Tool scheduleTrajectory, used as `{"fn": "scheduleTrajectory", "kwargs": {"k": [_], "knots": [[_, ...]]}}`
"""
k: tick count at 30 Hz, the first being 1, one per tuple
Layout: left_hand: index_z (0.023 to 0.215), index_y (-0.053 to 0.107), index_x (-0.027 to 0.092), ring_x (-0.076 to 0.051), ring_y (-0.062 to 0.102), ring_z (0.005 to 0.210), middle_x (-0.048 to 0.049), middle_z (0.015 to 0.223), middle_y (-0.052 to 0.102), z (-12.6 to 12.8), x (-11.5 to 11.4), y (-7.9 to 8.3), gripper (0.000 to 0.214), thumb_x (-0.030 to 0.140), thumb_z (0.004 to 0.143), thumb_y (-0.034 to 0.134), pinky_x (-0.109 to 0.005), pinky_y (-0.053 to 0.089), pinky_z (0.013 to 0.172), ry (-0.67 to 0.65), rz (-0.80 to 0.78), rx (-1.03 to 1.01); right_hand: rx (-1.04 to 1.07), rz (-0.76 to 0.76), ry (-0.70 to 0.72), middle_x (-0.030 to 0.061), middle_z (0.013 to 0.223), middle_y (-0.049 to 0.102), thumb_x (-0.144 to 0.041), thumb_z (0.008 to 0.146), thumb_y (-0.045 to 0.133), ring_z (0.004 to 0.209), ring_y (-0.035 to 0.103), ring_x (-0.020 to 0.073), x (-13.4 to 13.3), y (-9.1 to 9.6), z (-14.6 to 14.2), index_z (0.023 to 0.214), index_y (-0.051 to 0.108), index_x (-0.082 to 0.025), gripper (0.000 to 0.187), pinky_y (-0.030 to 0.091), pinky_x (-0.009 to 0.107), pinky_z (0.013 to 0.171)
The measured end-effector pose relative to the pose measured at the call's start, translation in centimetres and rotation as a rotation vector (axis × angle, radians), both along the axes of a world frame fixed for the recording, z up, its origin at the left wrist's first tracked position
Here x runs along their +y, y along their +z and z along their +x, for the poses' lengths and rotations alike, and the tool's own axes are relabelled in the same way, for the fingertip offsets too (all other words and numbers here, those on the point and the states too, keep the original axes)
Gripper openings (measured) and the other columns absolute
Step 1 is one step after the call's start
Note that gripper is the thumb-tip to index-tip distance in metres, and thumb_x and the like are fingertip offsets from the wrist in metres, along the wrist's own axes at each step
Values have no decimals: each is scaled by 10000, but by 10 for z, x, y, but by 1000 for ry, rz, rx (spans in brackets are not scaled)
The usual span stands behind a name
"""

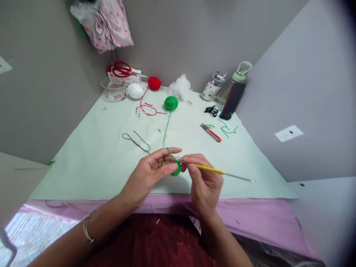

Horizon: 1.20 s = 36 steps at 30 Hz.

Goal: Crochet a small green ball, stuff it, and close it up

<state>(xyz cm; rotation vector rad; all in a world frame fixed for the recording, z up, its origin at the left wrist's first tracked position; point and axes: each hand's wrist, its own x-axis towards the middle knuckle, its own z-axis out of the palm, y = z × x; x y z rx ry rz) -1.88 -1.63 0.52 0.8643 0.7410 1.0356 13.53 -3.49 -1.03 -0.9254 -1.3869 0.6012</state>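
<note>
My left hand (151, 171) pinches a small green crocheted piece (176, 170), with green yarn looped over its forefinger. That strand (166, 129) runs away across the pale table to a green yarn ball (170, 103). My right hand (203, 177) grips a crochet hook with a yellow handle (214, 170); its tip is at the green piece and its metal tail points right. Both hands hover close together above the near edge of the table.
At the back stand a red yarn ball (154, 83), a white ball (135, 90), stuffing (180, 87), red scissors on a box (122, 69), a plastic tub (112, 91), a cup of pens (213, 88) and a bottle (236, 83). Orange snips (211, 132), green scraps, a black clip (211, 110) and a black cord (136, 141) lie about.
</note>
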Motion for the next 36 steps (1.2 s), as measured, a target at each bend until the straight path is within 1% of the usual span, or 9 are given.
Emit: {"fn": "scheduleTrajectory", "kwargs": {"k": [4, 6, 8, 11, 14, 20, 27, 32, 36], "knots": [[1279, 757, 230, -132, 609, 845, -11, 877, 688, 4, -5, 4, 522, 295, 779, 893, -243, 478, 811, 18, -149, -118, -324, 253, -129, 65, 1076, 744, -89, 928, 689, 950, 717, 208, -5, -7, -3, 1225, 769, -347, 401, 613, 354, 753], [1262, 769, 207, -116, 601, 806, -28, 896, 698, 1, -5, 6, 514, 296, 771, 895, -228, 480, 777, -57, -245, -180, -319, 307, -110, 73, 1073, 750, -71, 927, 677, 947, 718, 209, -5, -5, -2, 1234, 768, -330, 412, 610, 353, 756], [1206, 798, 194, -88, 568, 742, -24, 884, 685, -5, -4, 9, 451, 285, 774, 890, -237, 496, 814, -96, -297, -215, -142, 219, -70, 54, 977, 754, -79, 957, 637, 865, 711, 182, -2, 1, -1, 1161, 786, -297, 334, 594, 331, 732], [1118, 830, 205, -63, 497, 678, 7, 832, 632, -14, -3, 15, 352, 258, 774, 883, -254, 492, 877, -34, -266, -197, 222, 1, 15, 20, 848, 724, -178, 1005, 611, 679, 658, 130, 2, 14, 0, 994, 794, -254, 199, 559, 290, 645], [1132, 828, 247, -100, 530, 784, 4, 868, 624, -14, -6, 22, 380, 267, 758, 896, -241, 456, 837, -8, -163, -122, 398, -77, 145, 4, 800, 695, -272, 999, 646, 625, 623, 113, 4, 22, -4, 932, 785, -243, 157, 528, 267, 604], [1256, 776, 324, -140, 546, 872, -1, 927, 669, -13, -13, 24, 444, 345, 820, 858, -256, 418, 806, -22, -49, 25, 293, -119, 169, 27, 898, 772, -288, 1001, 655, 764, 658, 128, 4, 19, -12, 975, 802, -259, 152, 536, 259, 701], [1264, 764, 292, -198, 647, 971, -20, 948, 700, -23, -11, 22, 421, 327, 849, 828, -341, 447, 997, -51, 14, 52, 430, -169, 278, 27, 852, 748, -349, 987, 670, 701, 638, 128, 9, 19, -15, 930, 790, -237, 174, 536, 254, 638], [1301, 744, 288, -187, 621, 905, -23, 929, 686, -24, -11, 23, 475, 295, 834, 831, -332, 491, 920, -25, 56, 67, 273, -136, 344, 48, 934, 779, -308, 954, 716, 903, 709, 180, 11, 18, -14, 973, 822, -266, 115, 591, 316, 788], [1322, 734, 285, -172, 608, 882, -15, 883, 662, -25, -9, 24, 511, 319, 824, 842, -314, 499, 889, -38, 35, 63, 252, -214, 348, 45, 913, 769, -348, 897, 783, 819, 702, 167, 12, 21, -10, 995, 827, -257, 141, 584, 290, 700]]}}
